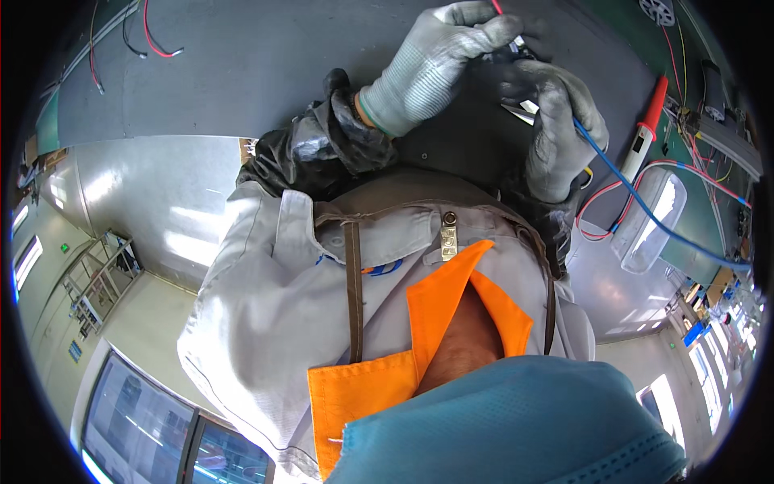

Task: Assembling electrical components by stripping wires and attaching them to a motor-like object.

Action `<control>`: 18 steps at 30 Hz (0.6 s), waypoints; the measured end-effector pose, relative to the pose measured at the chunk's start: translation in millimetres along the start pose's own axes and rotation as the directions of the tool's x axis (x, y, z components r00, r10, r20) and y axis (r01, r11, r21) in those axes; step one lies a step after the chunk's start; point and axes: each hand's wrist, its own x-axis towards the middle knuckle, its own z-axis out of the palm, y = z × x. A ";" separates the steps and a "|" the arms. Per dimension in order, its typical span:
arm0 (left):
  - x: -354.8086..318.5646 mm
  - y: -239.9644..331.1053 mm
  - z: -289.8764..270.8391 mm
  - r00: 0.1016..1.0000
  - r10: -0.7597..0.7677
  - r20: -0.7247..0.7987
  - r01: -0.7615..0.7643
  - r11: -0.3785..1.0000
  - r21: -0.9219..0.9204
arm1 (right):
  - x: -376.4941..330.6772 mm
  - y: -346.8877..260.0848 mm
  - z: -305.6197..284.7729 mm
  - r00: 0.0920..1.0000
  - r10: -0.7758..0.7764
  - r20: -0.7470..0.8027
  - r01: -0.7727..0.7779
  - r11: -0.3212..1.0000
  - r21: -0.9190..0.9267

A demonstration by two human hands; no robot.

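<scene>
Left hand [439,60] meets right hand [556,121] above the bench [242,64]; probe [645,133] lies right.

bench: dark grey mat [266,64] | floor: glossy pale [185,218] | windows: bright, left edge [28,258]

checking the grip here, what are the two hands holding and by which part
The left hand pinches a thin red wire near its end. The right hand has a blue wire running out of its fist. Both close on a small dark part that cannot be identified.
</scene>
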 end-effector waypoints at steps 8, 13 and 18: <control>3.1 -32.9 -30.1 0.999 -0.036 -0.019 0.031 0.982 -0.188 | 8.3 -3.3 -35.6 0.957 0.220 0.188 -0.211 0.975 -0.071; 16.8 -27.6 -24.5 0.999 0.014 0.043 0.004 0.914 -0.405 | -1.5 14.1 -179.2 0.946 -0.282 -0.161 -0.086 0.262 -0.961; 15.4 -34.4 -38.2 0.996 0.054 0.073 -0.018 0.906 -0.424 | -10.5 43.6 -238.1 0.948 -0.106 -0.301 -0.298 0.043 -0.954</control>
